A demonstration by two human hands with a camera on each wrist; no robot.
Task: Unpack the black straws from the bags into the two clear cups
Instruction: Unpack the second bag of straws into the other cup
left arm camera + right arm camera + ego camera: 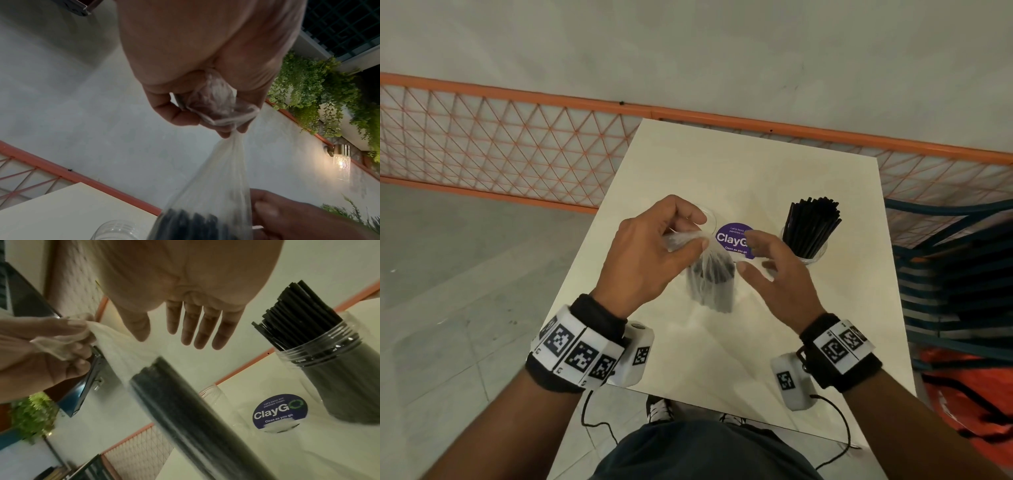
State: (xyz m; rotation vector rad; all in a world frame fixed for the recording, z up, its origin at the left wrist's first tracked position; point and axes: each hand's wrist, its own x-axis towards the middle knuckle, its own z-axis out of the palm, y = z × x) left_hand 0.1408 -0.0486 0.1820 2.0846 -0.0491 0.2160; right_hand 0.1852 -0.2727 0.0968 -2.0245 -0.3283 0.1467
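Plastic gathered at the neck of the bag [709, 274] is bunched in my left hand [654, 253], fingers curled tight around it, so the bag hangs above the middle of the tabletop [774, 178] with its bundle of black straws [185, 402] inside. My right hand [777, 270] hovers just beside the bag, fingers straight and spread, holding nothing. Toward the right edge of the tabletop I see a clear cup [806, 248] packed with upright black straws. The second clear cup [117, 229], empty, stands behind my left hand, beside a purple round sticker [280, 413].
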